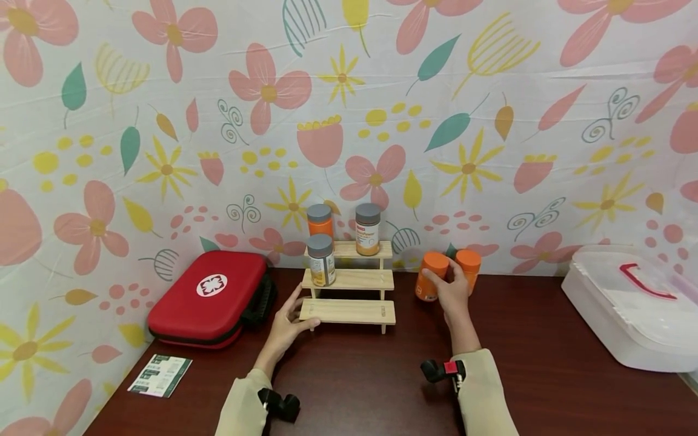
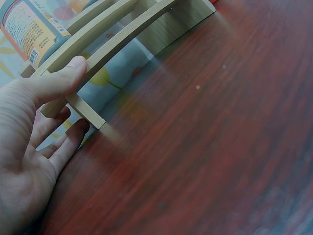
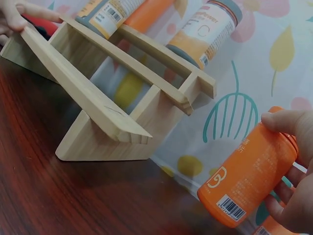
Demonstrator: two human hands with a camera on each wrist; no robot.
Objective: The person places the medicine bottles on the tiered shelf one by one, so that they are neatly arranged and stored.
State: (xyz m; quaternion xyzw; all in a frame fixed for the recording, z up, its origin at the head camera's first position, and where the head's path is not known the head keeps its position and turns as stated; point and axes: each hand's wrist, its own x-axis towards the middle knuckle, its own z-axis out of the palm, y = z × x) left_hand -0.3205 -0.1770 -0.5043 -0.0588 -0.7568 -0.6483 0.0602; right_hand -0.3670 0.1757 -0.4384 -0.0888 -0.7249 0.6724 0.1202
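My left hand (image 1: 285,325) grips the left end of a three-step wooden shelf (image 1: 349,311). In the left wrist view the thumb (image 2: 73,73) lies on top of a plank while the other fingers curl below it. My right hand (image 1: 455,295) holds an orange bottle (image 3: 248,174) with an orange cap, to the right of the shelf. Close behind that hand stands a second orange bottle (image 1: 469,264). On the top step are a grey-capped orange bottle (image 1: 320,226) and a white-labelled bottle (image 1: 368,233); another grey-capped bottle (image 1: 322,266) occupies the middle step's left end.
Left of the shelf lies a red first-aid case (image 1: 209,297), with a printed card (image 1: 160,375) in front of it. A white lidded box (image 1: 627,315) with a red handle sits at the far right. Floral cloth (image 1: 349,121) hangs behind the dark table (image 1: 360,381).
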